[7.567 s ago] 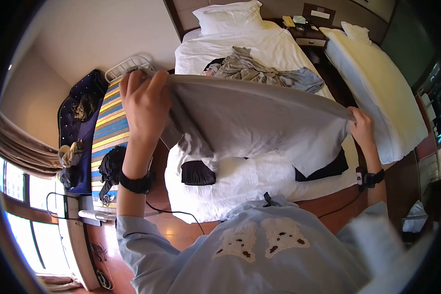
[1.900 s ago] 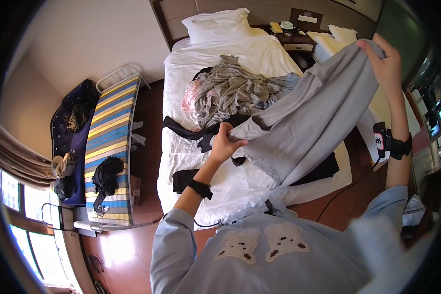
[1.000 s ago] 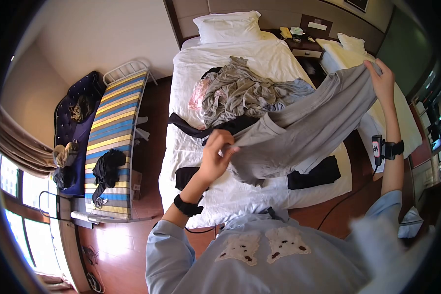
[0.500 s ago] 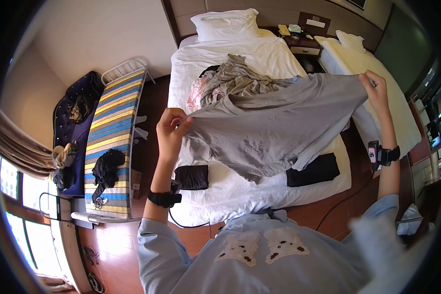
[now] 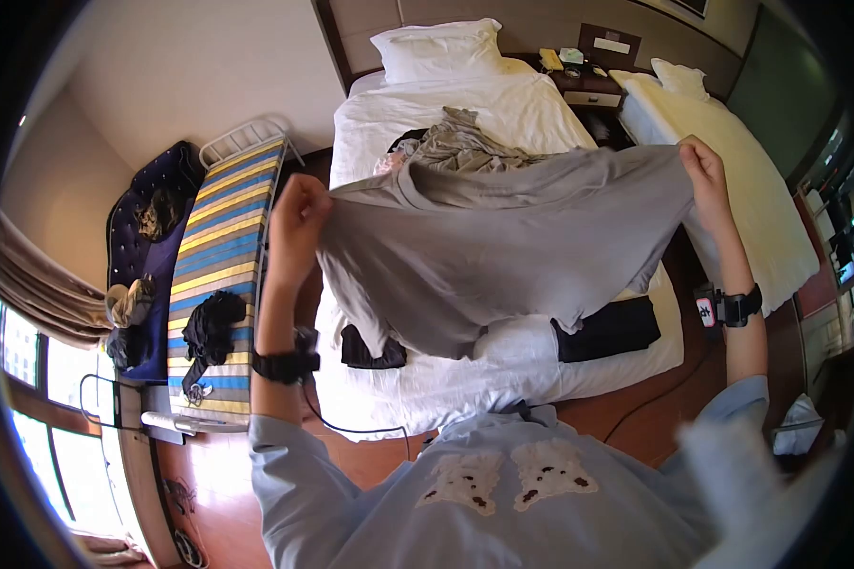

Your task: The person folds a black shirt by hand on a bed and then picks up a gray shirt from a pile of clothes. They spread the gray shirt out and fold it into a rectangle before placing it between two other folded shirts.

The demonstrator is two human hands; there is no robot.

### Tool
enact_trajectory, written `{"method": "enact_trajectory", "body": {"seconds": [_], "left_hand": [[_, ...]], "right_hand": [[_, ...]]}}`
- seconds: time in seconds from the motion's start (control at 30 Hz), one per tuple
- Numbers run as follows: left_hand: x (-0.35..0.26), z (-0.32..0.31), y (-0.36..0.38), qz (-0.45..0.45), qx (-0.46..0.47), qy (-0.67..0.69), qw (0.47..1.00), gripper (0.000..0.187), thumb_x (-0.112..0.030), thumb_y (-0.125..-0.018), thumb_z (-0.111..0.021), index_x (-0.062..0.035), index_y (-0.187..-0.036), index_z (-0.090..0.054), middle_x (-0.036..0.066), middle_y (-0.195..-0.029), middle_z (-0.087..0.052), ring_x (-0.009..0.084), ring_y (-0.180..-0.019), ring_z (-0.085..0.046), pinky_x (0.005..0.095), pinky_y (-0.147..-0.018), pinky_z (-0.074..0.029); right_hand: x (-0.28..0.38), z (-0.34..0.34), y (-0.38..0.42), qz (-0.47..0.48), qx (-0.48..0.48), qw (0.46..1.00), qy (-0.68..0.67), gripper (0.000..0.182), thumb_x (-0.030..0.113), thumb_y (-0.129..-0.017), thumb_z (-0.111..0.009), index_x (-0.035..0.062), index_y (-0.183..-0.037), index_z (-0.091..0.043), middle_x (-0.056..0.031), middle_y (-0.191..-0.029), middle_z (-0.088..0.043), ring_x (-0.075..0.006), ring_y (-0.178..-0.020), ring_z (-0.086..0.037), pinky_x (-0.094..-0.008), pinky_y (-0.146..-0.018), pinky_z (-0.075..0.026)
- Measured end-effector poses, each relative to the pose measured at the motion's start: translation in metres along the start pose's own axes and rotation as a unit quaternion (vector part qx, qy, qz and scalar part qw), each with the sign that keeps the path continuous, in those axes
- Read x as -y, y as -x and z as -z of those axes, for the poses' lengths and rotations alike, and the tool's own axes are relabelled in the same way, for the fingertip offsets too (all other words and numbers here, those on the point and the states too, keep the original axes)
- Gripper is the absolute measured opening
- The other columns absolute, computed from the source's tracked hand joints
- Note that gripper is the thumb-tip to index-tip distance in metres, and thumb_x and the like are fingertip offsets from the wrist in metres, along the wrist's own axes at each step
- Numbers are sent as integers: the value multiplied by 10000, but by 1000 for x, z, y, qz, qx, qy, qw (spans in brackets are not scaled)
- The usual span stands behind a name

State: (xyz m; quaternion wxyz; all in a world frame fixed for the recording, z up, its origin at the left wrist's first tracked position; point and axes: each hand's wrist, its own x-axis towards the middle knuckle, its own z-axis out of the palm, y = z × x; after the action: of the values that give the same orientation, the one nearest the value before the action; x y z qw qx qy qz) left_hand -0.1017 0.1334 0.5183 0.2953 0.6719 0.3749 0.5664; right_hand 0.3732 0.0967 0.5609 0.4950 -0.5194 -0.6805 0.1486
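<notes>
A grey T-shirt (image 5: 503, 251) hangs stretched between my two hands above the white bed (image 5: 427, 389). My left hand (image 5: 297, 213) is closed on one upper side of it, and my right hand (image 5: 704, 171) pinches the opposite upper side. The neckline faces up and away from me; the lower part droops in folds. Behind the shirt lies a heap of crumpled grey clothing (image 5: 465, 142), partly hidden by it. Below the shirt are two folded black garments, one at the left (image 5: 372, 348) and a larger one at the right (image 5: 607, 330).
A narrow striped bed (image 5: 220, 256) with a black garment (image 5: 211, 327) on it stands at the left, beside a dark blue sofa (image 5: 152, 256) holding clothes. At the right is a second white bed (image 5: 759, 209). A nightstand (image 5: 588, 95) stands between the beds. Cables run from both wrists.
My left hand has moved left and up, and my right hand slightly left and down. The shirt is spread more evenly and hides more of the clothing heap and the left black garment.
</notes>
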Motion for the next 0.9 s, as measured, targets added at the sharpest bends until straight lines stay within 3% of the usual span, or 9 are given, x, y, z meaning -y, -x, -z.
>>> {"method": "enact_trajectory", "body": {"seconds": [0.1, 0.13, 0.27, 0.4, 0.5, 0.63, 0.67, 0.83, 0.9], "left_hand": [[-19, 22, -12, -5, 1, -5, 1000, 107, 26, -715, -524, -44, -775, -468, -26, -697, -422, 45, -645, -396, 173, -588, -330], [-15, 20, -14, -30, 18, -49, 998, 107, 34, -709, -522, -40, -760, -464, -26, -698, -426, 42, -646, -401, 171, -584, -332], [-13, 18, -10, -12, 64, -99, 993, 115, 47, -698, -525, -32, -724, -446, -20, -711, -438, 41, -652, -411, 167, -591, -337], [-12, 36, -16, 1, 9, -69, 998, 120, 50, -709, -511, -21, -755, -426, 15, -726, -475, 92, -693, -455, 210, -620, -373], [-16, 22, -12, -48, -48, -188, 980, 119, 29, -735, -505, -34, -787, -418, 67, -713, -487, 100, -687, -464, 231, -601, -382], [-18, 21, -7, -63, -77, -354, 930, 154, 5, -726, -540, -18, -829, -429, 137, -643, -487, 202, -530, -488, 259, -551, -407], [-18, 23, -4, -51, -34, -340, 938, 160, 1, -712, -555, -16, -832, -450, 133, -641, -497, 229, -532, -498, 266, -548, -410], [-49, 32, 16, -23, 212, -321, 923, 180, -3, -643, -614, -12, -810, -550, 111, -643, -526, 292, -604, -541, 288, -547, -419], [-47, 30, 24, -37, 184, -351, 917, 188, 28, -623, -591, -16, -805, -569, 108, -651, -516, 273, -602, -537, 289, -548, -422]], "right_hand": [[8, 5, -5, -19, -80, 992, -97, 261, 274, -854, -465, 63, -703, -443, 75, -644, -338, -25, -625, -310, -155, -588, -264], [3, 11, -6, -10, -60, 982, -179, 253, 268, -826, -507, 54, -703, -451, 64, -646, -377, -25, -645, -338, -161, -602, -275], [9, 9, 0, -2, 155, 988, -8, 195, 220, -757, -562, 46, -710, -485, 31, -663, -447, -45, -641, -392, -177, -592, -291], [9, 14, 0, 29, 123, 984, -125, 168, 151, -682, -604, 32, -729, -494, 11, -659, -459, -60, -647, -415, -184, -593, -313], [29, 3, 4, 16, 147, 989, 16, 143, 87, -660, -590, 20, -754, -506, 8, -666, -474, -64, -675, -429, -192, -615, -333], [23, -6, 2, 19, 113, 952, 284, 254, -22, -588, -513, -1, -838, -550, -109, -782, -567, -218, -754, -550, -266, -664, -403], [19, -6, 3, 60, 77, 937, 334, 325, -47, -552, -478, 6, -862, -562, -137, -862, -560, -295, -797, -532, -303, -689, -420], [9, -4, 5, 84, -16, 910, 405, 325, -61, -542, -465, 3, -845, -562, -121, -806, -532, -294, -808, -497, -337, -700, -414], [10, -4, 6, 82, -31, 893, 441, 323, -67, -540, -459, -6, -842, -556, -125, -800, -519, -296, -819, -480, -338, -713, -404]]}}
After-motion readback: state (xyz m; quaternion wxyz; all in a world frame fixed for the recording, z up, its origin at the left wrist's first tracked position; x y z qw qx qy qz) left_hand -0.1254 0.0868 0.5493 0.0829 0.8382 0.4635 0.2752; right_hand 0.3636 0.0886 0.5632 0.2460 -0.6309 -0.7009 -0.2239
